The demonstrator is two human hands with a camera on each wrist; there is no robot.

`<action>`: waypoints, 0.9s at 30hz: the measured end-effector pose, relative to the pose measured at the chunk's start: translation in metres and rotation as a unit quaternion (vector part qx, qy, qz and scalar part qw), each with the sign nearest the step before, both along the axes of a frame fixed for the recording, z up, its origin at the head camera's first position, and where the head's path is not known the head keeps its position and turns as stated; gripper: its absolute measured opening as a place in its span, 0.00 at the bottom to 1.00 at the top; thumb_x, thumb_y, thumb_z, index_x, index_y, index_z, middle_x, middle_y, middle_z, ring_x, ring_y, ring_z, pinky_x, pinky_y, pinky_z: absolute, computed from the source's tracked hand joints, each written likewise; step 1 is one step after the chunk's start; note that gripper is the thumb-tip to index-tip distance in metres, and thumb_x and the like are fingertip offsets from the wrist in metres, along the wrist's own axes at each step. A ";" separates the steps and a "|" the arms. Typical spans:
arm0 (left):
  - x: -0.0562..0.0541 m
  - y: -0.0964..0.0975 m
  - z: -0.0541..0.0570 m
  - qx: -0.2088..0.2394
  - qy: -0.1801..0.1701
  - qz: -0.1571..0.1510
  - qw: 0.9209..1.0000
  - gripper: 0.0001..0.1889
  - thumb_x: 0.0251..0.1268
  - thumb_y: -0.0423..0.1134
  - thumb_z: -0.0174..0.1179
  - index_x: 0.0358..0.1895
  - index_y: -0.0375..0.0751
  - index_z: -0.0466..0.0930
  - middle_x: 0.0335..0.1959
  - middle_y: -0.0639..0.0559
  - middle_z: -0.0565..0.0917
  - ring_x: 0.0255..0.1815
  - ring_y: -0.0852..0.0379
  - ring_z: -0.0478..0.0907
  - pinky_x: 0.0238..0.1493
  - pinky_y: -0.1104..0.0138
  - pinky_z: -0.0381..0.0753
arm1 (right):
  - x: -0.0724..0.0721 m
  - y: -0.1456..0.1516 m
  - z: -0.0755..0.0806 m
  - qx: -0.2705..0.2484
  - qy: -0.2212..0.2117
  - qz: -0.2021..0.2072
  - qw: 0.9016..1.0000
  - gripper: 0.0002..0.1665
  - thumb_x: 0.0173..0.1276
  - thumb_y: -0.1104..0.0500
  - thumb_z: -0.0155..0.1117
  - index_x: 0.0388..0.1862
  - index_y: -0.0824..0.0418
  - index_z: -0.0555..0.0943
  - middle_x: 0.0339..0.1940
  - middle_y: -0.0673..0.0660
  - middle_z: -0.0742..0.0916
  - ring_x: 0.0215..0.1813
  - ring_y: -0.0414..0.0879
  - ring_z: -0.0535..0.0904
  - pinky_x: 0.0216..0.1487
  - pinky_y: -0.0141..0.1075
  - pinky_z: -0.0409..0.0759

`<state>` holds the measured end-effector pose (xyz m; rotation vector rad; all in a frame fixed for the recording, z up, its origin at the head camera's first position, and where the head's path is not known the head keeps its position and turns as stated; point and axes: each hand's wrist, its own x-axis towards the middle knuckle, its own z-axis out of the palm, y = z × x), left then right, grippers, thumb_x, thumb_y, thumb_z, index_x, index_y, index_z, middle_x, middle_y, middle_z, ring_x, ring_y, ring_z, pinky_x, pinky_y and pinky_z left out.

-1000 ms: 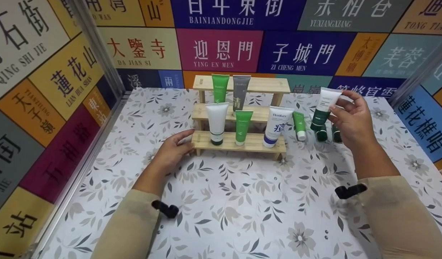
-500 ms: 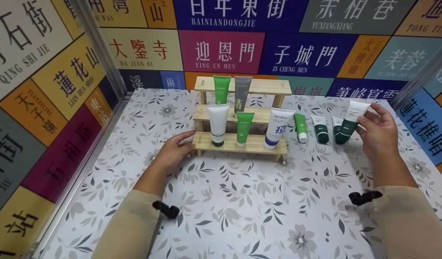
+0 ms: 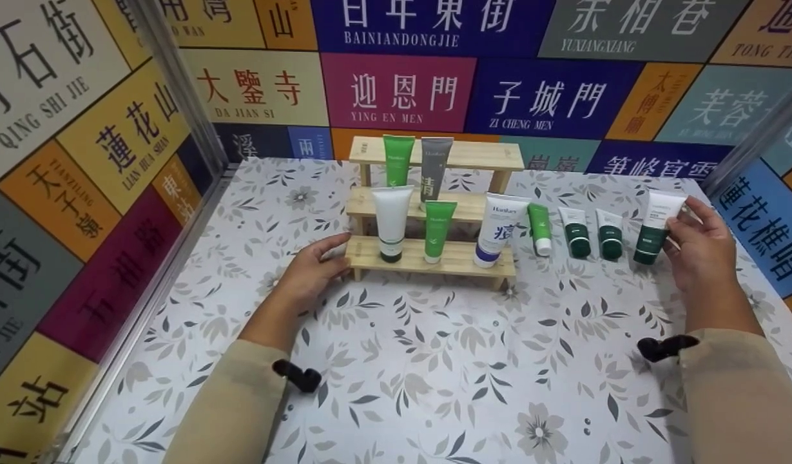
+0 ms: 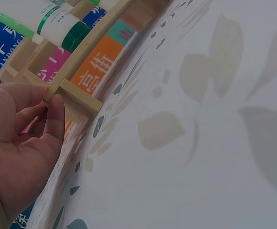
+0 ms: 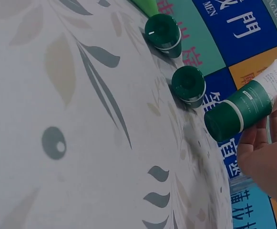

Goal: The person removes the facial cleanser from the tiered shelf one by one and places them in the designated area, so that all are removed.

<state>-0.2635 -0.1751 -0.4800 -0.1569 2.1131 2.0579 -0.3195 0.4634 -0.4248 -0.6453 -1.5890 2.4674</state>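
Note:
My right hand pinches a white and dark green squeeze tube, cap downward, at the right end of a row. Whether its cap touches the table I cannot tell. In the right wrist view the green cap faces the camera. My left hand grips the left end of the lowest step of a wooden three-tier stand between thumb and fingers; the left wrist view shows that pinch at the wood's corner. On the lowest step stand a white tube, a small green tube and a white-blue tube.
A green tube and a grey tube stand on the middle step. Right of the stand are a small green tube and two white-green tubes, leaning or lying on the floral tabletop. Sign-printed walls close the back and sides.
My right hand has carried the white and green tube rightward and down, past the two similar tubes, which now show fully. The left hand has stayed on the stand.

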 end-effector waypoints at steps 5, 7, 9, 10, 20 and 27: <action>0.001 -0.002 -0.001 -0.011 0.006 -0.008 1.000 0.28 0.77 0.33 0.62 0.78 0.49 0.74 0.70 0.41 0.83 0.49 0.60 0.86 0.48 0.70 0.83 | -0.005 0.007 -0.002 0.014 -0.031 0.004 0.999 0.46 0.64 0.67 0.80 0.75 0.34 0.77 0.66 0.42 0.80 0.69 0.39 0.76 0.67 0.34 0.78; 0.001 -0.003 -0.001 -0.019 0.004 -0.011 1.000 0.28 0.78 0.34 0.61 0.78 0.50 0.74 0.69 0.41 0.83 0.49 0.60 0.85 0.48 0.69 0.82 | -0.008 0.008 -0.002 0.018 -0.041 0.004 0.999 0.46 0.65 0.67 0.79 0.76 0.34 0.77 0.67 0.42 0.80 0.71 0.38 0.75 0.73 0.34 0.74; 0.001 -0.004 -0.001 -0.025 0.000 -0.010 1.000 0.27 0.78 0.34 0.61 0.78 0.52 0.75 0.69 0.43 0.84 0.51 0.59 0.86 0.50 0.68 0.83 | -0.013 0.010 -0.003 0.016 -0.050 0.001 0.999 0.46 0.64 0.67 0.79 0.75 0.34 0.77 0.67 0.41 0.80 0.73 0.38 0.74 0.75 0.34 0.74; 0.001 -0.004 -0.001 -0.026 -0.002 -0.011 1.000 0.28 0.78 0.34 0.61 0.78 0.52 0.74 0.70 0.43 0.83 0.51 0.59 0.85 0.51 0.68 0.83 | -0.016 0.010 -0.003 0.017 -0.055 -0.001 0.998 0.46 0.64 0.67 0.80 0.75 0.33 0.77 0.67 0.41 0.80 0.74 0.38 0.74 0.73 0.34 0.75; 0.001 -0.005 -0.002 -0.027 -0.004 -0.012 1.000 0.28 0.78 0.35 0.61 0.78 0.52 0.74 0.71 0.43 0.82 0.53 0.59 0.86 0.52 0.68 0.83 | -0.039 0.010 -0.012 0.107 -0.113 -0.030 0.987 0.40 0.67 0.59 0.79 0.74 0.33 0.78 0.58 0.37 0.80 0.67 0.35 0.75 0.61 0.29 0.79; 0.001 -0.003 0.000 -0.026 0.003 -0.015 1.000 0.28 0.78 0.34 0.61 0.78 0.51 0.74 0.71 0.42 0.83 0.52 0.59 0.86 0.52 0.69 0.83 | -0.049 0.008 -0.021 0.150 -0.153 -0.050 0.976 0.36 0.70 0.57 0.78 0.72 0.33 0.79 0.54 0.34 0.82 0.71 0.34 0.73 0.82 0.33 0.64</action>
